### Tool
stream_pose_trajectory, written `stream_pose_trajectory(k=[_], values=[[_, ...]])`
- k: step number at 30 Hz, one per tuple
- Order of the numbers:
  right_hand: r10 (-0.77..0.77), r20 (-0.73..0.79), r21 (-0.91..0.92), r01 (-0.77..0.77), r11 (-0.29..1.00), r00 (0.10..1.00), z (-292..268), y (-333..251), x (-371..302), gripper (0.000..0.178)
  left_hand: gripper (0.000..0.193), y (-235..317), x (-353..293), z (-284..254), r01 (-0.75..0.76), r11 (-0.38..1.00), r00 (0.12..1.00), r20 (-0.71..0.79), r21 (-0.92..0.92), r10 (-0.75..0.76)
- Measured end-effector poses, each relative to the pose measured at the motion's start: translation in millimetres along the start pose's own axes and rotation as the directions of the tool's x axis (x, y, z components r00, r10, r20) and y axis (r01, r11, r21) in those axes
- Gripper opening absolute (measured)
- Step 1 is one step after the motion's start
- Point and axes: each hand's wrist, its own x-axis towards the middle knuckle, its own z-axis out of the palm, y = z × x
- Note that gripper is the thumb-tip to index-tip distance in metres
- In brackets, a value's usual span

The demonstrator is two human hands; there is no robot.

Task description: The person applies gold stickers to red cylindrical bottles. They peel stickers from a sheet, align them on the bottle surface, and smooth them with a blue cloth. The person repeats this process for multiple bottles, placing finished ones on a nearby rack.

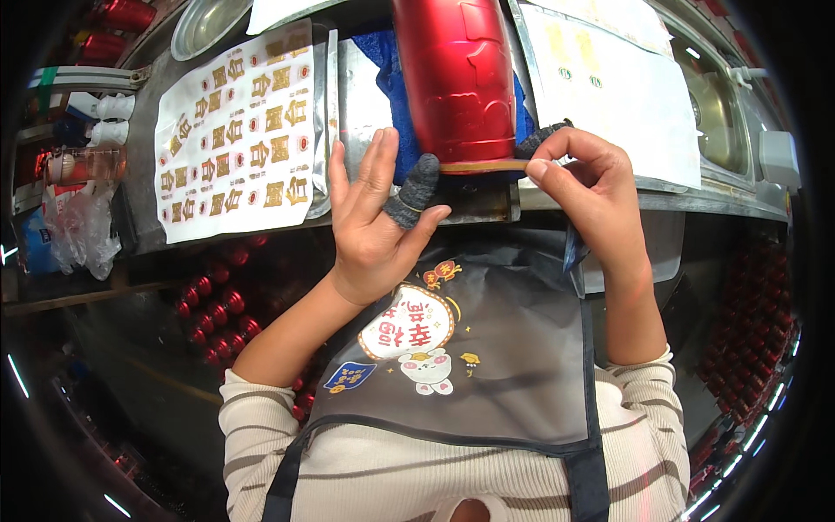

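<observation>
A shiny red metal bottle (461, 83) with a raised pattern lies on a blue cloth (389, 70), its near end toward me. Across that end runs a thin flat brown strip (483, 166). My right hand (596, 178) pinches the strip's right end between thumb and finger; a grey knitted cover shows on one of its fingers. My left hand (376, 213) is open, fingers stretched out, at the bottle's left. Its forefinger wears a grey knitted cover held by a thin band, and the tip is at the strip's left end. Whether it presses there I cannot tell.
At left lies a white sheet of gold and red stickers (235, 130). Another white sheet (609, 104) lies at right, beside a metal basin (713, 113). A metal bowl (207, 26) stands at the far left. Several red bottles (217, 304) stand below the table.
</observation>
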Motion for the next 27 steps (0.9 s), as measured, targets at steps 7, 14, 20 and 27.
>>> stream_pose_trajectory(k=[7, 14, 20, 27], values=[[-0.003, -0.003, 0.035, 0.003, 0.999, 1.000, 0, 3, 2, 0.009, 0.043, 8, 29, -6, -0.169, 0.979, 0.985, 0.049, 0.117, 0.164], [0.020, -0.017, 0.034, -0.020, 0.999, 1.000, 5, 8, 6, 0.009, 0.046, 23, 59, 4, -0.214, 0.947, 0.977, 0.028, 0.241, 0.214], [0.007, -0.004, -0.051, -0.007, 0.999, 1.000, 8, 2, 5, 0.010, 0.064, 2, 43, 8, 0.007, 0.999, 0.995, -0.096, -0.048, -0.012], [0.019, -0.015, 0.002, -0.019, 1.000, 1.000, 8, 5, 0, 0.010, 0.056, -7, -4, -4, -0.041, 0.999, 0.999, 0.025, -0.029, 0.042]])
